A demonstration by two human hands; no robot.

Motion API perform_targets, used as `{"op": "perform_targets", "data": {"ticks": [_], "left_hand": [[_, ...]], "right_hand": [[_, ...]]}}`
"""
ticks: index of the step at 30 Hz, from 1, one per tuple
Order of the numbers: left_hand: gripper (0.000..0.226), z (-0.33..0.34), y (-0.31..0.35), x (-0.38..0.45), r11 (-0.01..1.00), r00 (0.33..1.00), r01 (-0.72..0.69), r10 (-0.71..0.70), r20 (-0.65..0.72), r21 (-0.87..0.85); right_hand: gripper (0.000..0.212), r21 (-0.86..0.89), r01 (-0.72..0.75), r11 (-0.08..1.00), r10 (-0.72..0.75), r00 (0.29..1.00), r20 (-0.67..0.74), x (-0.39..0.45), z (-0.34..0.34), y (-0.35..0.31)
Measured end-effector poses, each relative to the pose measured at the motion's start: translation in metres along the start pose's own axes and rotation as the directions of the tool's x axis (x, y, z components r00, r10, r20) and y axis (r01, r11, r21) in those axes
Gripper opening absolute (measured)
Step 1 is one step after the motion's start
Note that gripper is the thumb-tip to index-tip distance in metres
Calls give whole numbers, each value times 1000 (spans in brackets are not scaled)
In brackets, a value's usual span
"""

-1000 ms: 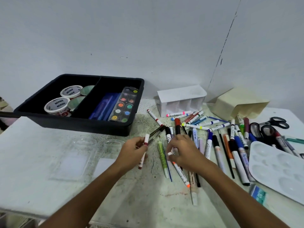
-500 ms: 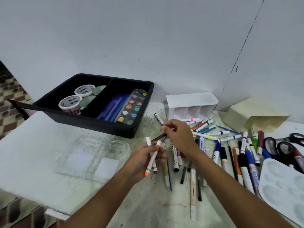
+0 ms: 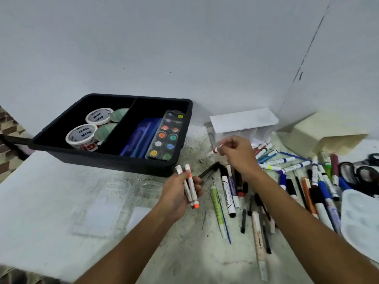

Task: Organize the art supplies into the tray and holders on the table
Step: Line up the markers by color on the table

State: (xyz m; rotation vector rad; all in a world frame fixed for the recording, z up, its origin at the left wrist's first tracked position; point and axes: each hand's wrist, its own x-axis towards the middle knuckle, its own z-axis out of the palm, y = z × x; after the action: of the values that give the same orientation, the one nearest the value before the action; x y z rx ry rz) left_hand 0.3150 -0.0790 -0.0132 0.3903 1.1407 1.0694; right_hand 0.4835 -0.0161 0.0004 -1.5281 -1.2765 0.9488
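My left hand (image 3: pixel 180 193) grips two white markers (image 3: pixel 189 185) with red and orange tips, held upright over the table. Further back, my right hand (image 3: pixel 239 154) pinches a white marker with a red band (image 3: pixel 213 152), just in front of the white compartment holder (image 3: pixel 244 124). A black two-part tray (image 3: pixel 114 158) at the back left holds tape rolls (image 3: pixel 90 128), a blue case (image 3: pixel 141 138) and a watercolour palette (image 3: pixel 167 138). Several loose markers and pens (image 3: pixel 231 193) lie scattered between and right of my hands.
A cream paper bag (image 3: pixel 320 132) lies on its side at the back right. Scissors (image 3: pixel 356 175) and a white mixing palette (image 3: pixel 361 218) sit at the right edge. A clear plastic container (image 3: pixel 106 203) lies flat at the left, near the table's front edge.
My right hand has lifted a red-banded marker from the pile and moved back toward the white holder. My left hand has turned its two markers more upright.
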Motion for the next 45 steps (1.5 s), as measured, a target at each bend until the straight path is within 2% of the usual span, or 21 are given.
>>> {"op": "perform_targets", "data": {"ticks": [2, 3, 5, 7, 9, 11, 13, 15, 18, 22, 25, 27, 28, 30, 32, 34, 36, 37, 41, 45], "left_hand": [[16, 4, -2, 5, 1000, 1000, -26, 26, -12, -17], [15, 7, -3, 8, 998, 999, -48, 48, -13, -31], [15, 16, -3, 11, 995, 996, -84, 85, 4, -56], [17, 27, -4, 11, 998, 996, -39, 44, 79, -55], [24, 38, -4, 7, 997, 968, 73, -65, 242, -23], [34, 45, -7, 3, 993, 915, 109, -121, 384, 54], [26, 46, -9, 3, 995, 904, 75, -93, 418, 61], [22, 45, -9, 4, 997, 912, 57, -70, 405, 44], [16, 40, -7, 9, 997, 931, 61, -76, 356, 54], [25, 34, -4, 13, 996, 944, 89, -94, 316, 33], [29, 31, -3, 14, 993, 944, 112, -116, 309, 30], [28, 30, -3, 15, 993, 944, 115, -119, 309, 31], [27, 29, -2, 15, 993, 944, 109, -114, 309, 32], [23, 28, 0, 13, 995, 947, 95, -101, 305, 34], [22, 27, 2, 12, 995, 950, 95, -100, 296, 30], [23, 25, 2, 10, 995, 950, 94, -97, 298, 24], [21, 24, 2, 7, 995, 950, 90, -95, 298, 32], [20, 24, 1, 5, 995, 950, 88, -97, 297, 44], [20, 20, -4, -9, 994, 950, 83, -102, 295, 76], [24, 3, -4, -28, 995, 970, 61, -76, 231, 73]], "right_hand": [[8, 339, -104, 935, 92, 994, 51, -7, -24, -11], [9, 438, -135, 889, 114, 991, 75, -11, -36, -13], [11, 474, -169, 864, 121, 984, 130, -19, -50, -15], [10, 371, -167, 913, 101, 976, 192, -29, -50, -15], [7, 249, -108, 962, 56, 976, 209, -37, -42, -15], [3, 145, -28, 989, 6, 988, 152, -36, -36, -14], [1, -50, 68, 996, -67, 998, 18, -23, -40, -6], [9, -343, 95, 934, -136, 986, -97, -2, -53, 12], [28, -659, 8, 752, -84, 993, -84, 25, -71, 34], [38, -815, 33, 579, -30, 999, 20, 41, -75, 42], [26, -820, 47, 570, -35, 999, 33, 45, -73, 40], [17, -788, 50, 614, -29, 999, 42, 45, -76, 36], [14, -735, 53, 675, -25, 998, 49, 44, -79, 34], [10, -539, 40, 842, -15, 999, 52, 38, -88, 26], [10, -270, 13, 963, -9, 1000, 17, 29, -97, 17], [13, 31, -20, 999, 20, 1000, -10, 20, -103, 9], [16, 286, -74, 955, 66, 997, 37, 10, -99, 3], [17, 348, -105, 931, 85, 994, 73, 3, -93, 0], [14, 385, -180, 905, 96, 969, 226, -25, -56, -3], [9, 354, -208, 912, 97, 947, 307, -42, -26, -8]]}}
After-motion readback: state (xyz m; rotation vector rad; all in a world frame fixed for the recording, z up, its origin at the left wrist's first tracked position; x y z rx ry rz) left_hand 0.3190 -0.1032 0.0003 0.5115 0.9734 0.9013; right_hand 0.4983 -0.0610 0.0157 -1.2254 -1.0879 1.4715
